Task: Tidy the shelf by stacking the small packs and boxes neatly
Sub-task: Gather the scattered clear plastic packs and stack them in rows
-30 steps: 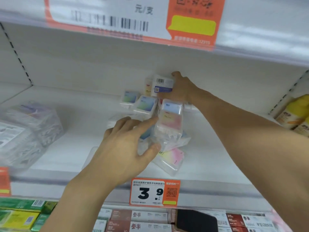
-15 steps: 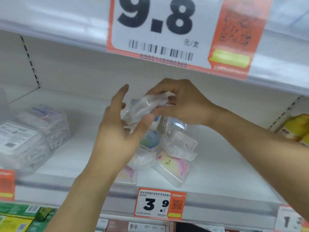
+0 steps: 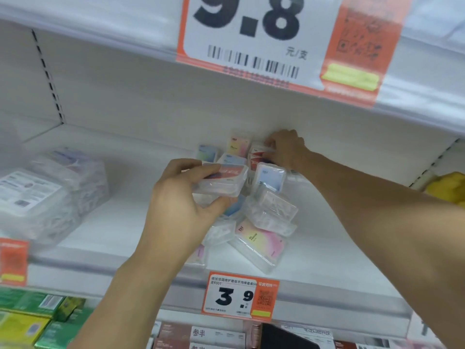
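Leftmost, a bundle of clear plastic-wrapped packs with white printed labels (image 3: pixel 37 197) is sitting on the white metal shelf (image 3: pixel 339 260), well apart from the jumble in the middle. Next, the left hand (image 3: pixel 181 197) is gripping a clear flat plastic box with a red label (image 3: pixel 221 182), fingers curled over its far edge and thumb hooked beneath, holding it just above the loose pile of small clear boxes (image 3: pixel 264 217). Within that pile a clear box with a pink and yellow label (image 3: pixel 259 243) is lying tilted near the shelf's front edge, and a clear box with a pale blue label (image 3: pixel 269 176) is leaning upright behind it. Below the pile, an orange and white price tag reading 3.9 (image 3: pixel 239 295) is hanging on the shelf rail. Further right, the right hand (image 3: pixel 286 149) is reaching to the back wall, its fingers pinching a small red and white box (image 3: pixel 259 154) beside a pale yellow upright pack (image 3: pixel 239 146). At the far right edge a yellow package (image 3: pixel 448 187) is showing only partly.
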